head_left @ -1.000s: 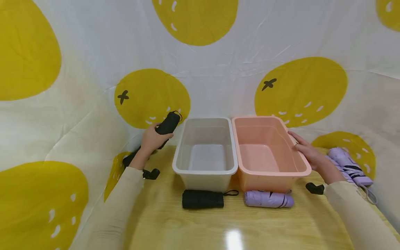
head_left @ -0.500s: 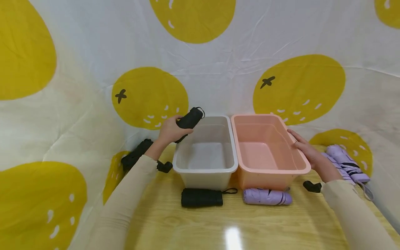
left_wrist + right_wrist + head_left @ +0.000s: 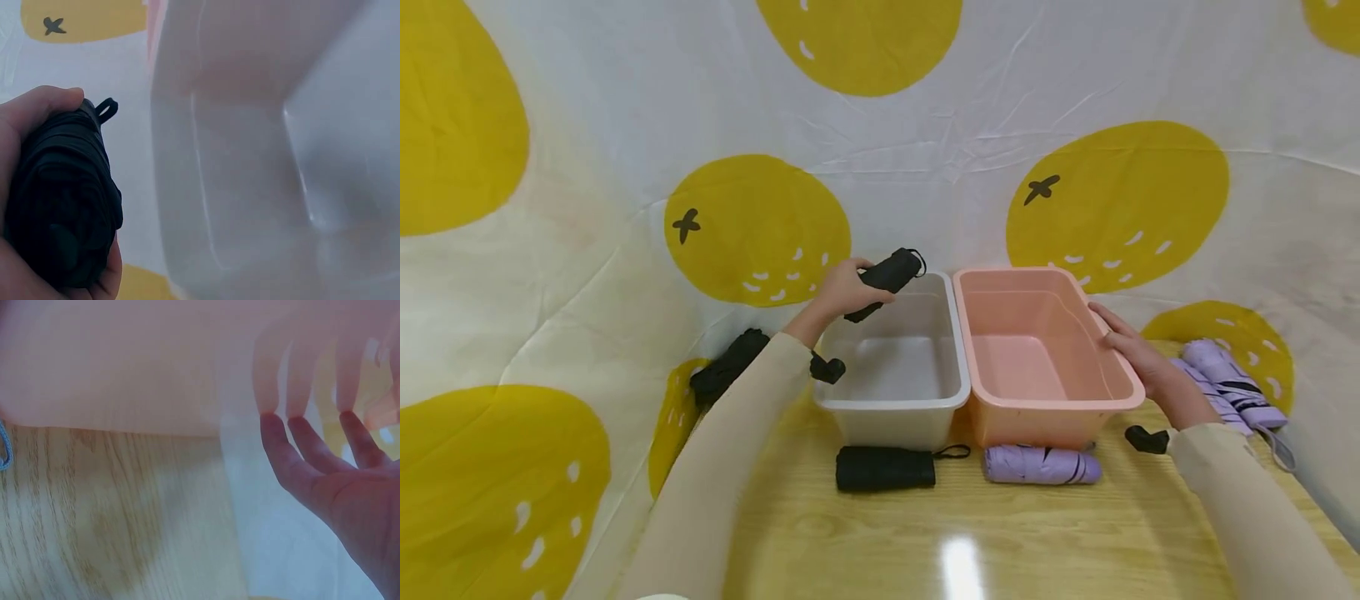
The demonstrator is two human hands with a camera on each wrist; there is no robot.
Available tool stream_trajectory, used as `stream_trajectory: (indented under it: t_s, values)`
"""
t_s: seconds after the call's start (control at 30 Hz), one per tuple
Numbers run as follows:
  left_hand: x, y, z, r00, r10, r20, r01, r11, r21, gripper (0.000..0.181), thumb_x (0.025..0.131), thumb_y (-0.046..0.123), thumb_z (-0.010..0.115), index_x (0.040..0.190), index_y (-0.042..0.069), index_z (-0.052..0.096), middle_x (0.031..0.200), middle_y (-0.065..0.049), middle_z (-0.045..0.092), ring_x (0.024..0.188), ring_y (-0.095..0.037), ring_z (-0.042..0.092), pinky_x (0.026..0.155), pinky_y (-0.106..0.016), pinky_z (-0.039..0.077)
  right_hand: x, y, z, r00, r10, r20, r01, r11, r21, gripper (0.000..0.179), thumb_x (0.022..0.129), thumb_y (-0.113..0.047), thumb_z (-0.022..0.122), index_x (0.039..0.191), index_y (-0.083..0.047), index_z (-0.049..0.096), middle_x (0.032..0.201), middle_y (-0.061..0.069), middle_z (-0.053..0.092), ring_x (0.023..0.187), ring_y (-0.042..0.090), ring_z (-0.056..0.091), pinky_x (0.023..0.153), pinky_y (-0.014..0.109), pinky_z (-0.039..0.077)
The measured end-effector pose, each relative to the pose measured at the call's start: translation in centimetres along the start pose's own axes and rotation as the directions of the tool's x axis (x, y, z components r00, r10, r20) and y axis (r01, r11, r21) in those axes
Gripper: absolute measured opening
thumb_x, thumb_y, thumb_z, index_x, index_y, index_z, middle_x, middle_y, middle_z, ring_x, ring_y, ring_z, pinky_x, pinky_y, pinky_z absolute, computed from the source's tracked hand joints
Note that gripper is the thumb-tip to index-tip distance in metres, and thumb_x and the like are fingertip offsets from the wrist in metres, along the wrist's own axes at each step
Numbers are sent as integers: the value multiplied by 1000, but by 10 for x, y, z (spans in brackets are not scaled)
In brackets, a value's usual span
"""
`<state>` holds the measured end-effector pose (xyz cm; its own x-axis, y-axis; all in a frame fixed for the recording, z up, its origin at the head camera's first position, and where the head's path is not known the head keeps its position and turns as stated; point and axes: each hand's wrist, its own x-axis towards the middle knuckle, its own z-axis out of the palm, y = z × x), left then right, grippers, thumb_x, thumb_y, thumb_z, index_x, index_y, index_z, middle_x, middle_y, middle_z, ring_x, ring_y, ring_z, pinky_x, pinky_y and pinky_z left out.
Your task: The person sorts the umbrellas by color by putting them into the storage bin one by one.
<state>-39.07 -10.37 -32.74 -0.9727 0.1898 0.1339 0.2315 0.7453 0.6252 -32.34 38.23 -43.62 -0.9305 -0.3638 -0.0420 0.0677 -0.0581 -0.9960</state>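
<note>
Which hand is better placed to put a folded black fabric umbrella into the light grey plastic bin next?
Probably the left hand: it grips a folded black fabric umbrella near the light grey plastic bin. The right hand touches the pink plastic bin, holding no umbrella.

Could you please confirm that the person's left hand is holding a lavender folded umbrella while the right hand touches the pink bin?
Not quite: the folded umbrella in the left hand is black, not lavender, as the head view shows. The right hand does touch the pink bin.
</note>
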Motion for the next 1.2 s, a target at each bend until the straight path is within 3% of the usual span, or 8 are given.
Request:
stream_trajectory:
  t_s: [0.07, 0.27, 0.37, 0.5, 0.73, 0.87, 1.03, 1.2]
  values:
    - [4, 1, 10, 999, -14, 32, 15, 999, -30, 75, 66, 46, 85, 127, 10, 59, 113, -10, 61, 94, -26, 57, 79, -38, 50, -1, 0, 0, 1000, 1, -5, -1, 1000, -5, 69, 103, -6, 34, 157, -31, 0, 145, 6, 18, 99, 16, 63, 78, 36, 54]
    - [13, -15, 48, 981, -57, 183, 54, 998, 22, 71, 70, 39, 83, 131, 10, 60, 122, -10, 60, 104, -26, 56, 87, -36, 48, -9, 7, -2, 999, 36, -18, -36, 999, -6, 69, 103, -6, 32, 157, -32, -3, 148, 9, 12, 103, 16, 60, 79, 35, 54]
    - [17, -22, 61, 974, -84, 208, 79, 996, 36, 72, 69, 38, 85, 131, 9, 60, 121, -10, 60, 102, -25, 56, 87, -36, 48, -8, 9, -2, 999, 37, -15, -38, 999, -19, 69, 103, -7, 32, 157, -33, -2, 151, 13, 7, 104, 17, 60, 80, 36, 53]
    - [20, -28, 72, 975, -89, 203, 79, 995, 59, 73, 67, 36, 86, 130, 10, 60, 119, -9, 61, 99, -25, 57, 86, -36, 48, -4, 8, 2, 999, 32, -7, -32, 998, -52, 68, 104, -9, 33, 156, -34, -2, 154, 16, 0, 106, 15, 59, 83, 36, 52]
    - [29, -38, 91, 968, -55, 246, 59, 998, -7, 74, 71, 28, 86, 134, 6, 55, 130, -14, 56, 111, -28, 53, 94, -38, 44, 3, 4, 3, 1000, -26, -12, 26, 1000, 8, 69, 103, -4, 31, 157, -27, -4, 158, 16, -3, 110, 8, 56, 84, 27, 50]
    - [33, -44, 97, 967, -69, 246, 61, 997, 38, 74, 69, 26, 88, 133, 6, 56, 128, -13, 57, 109, -27, 54, 94, -38, 45, 8, 2, 2, 999, -29, -31, 29, 1000, 12, 70, 101, -3, 31, 157, -25, -6, 159, 16, -8, 110, 3, 54, 86, 23, 48]
    - [40, -53, 103, 953, -87, 289, 66, 994, 82, 75, 68, 26, 88, 132, 6, 57, 128, -12, 57, 108, -26, 54, 93, -37, 45, 9, 2, -1, 999, -22, -38, 22, 1000, 19, 70, 100, -1, 28, 156, -23, -8, 158, 18, -13, 108, 1, 54, 85, 21, 48]
    - [42, -61, 109, 934, -96, 344, 54, 990, 131, 71, 68, 26, 88, 131, 10, 60, 130, -11, 57, 110, -25, 54, 94, -36, 44, 8, 2, 0, 998, -49, -32, 50, 998, 23, 72, 99, 0, 30, 157, -24, -5, 158, 17, -8, 108, 0, 54, 85, 21, 48]
